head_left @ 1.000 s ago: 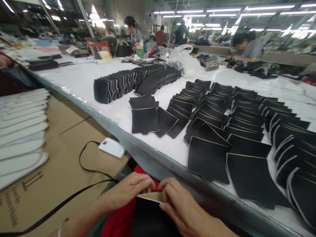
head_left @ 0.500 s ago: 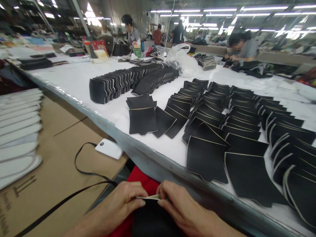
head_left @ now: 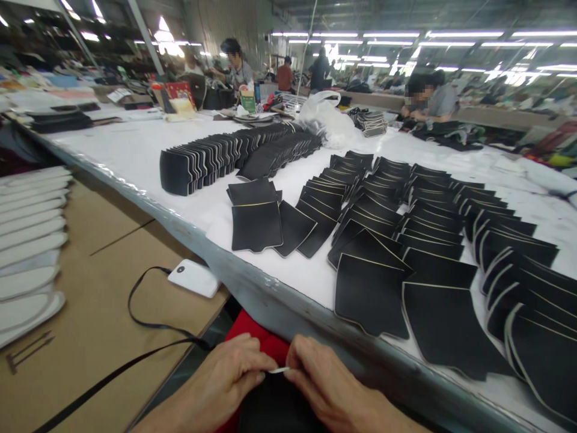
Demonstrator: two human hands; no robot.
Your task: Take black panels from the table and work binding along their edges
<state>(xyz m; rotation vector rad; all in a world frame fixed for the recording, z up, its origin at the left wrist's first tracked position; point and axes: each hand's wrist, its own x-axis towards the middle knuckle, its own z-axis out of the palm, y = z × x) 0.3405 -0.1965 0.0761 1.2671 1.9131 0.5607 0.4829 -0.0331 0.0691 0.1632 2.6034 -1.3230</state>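
At the bottom centre, my left hand [head_left: 241,367] and my right hand [head_left: 315,373] pinch the top edge of a black piece [head_left: 277,406], fingertips close together. A short strip of its pale edge shows between them. Red cloth [head_left: 256,331] lies behind and under the piece. Beyond my hands, rows of flat black pieces [head_left: 372,294] with pale edges overlap on the white table [head_left: 288,270]. A smaller group of black pieces [head_left: 256,225] lies left of those rows.
A long row of upright black pieces [head_left: 175,171] stands farther back, near a clear plastic bag [head_left: 322,114]. At left, white pieces [head_left: 27,252] and a white phone-like device [head_left: 193,278] with a black cord lie on cardboard [head_left: 108,288]. People work in the background.
My hands have come closer together along the piece's top edge, and less of its pale edge shows between them. The view has shifted slightly.
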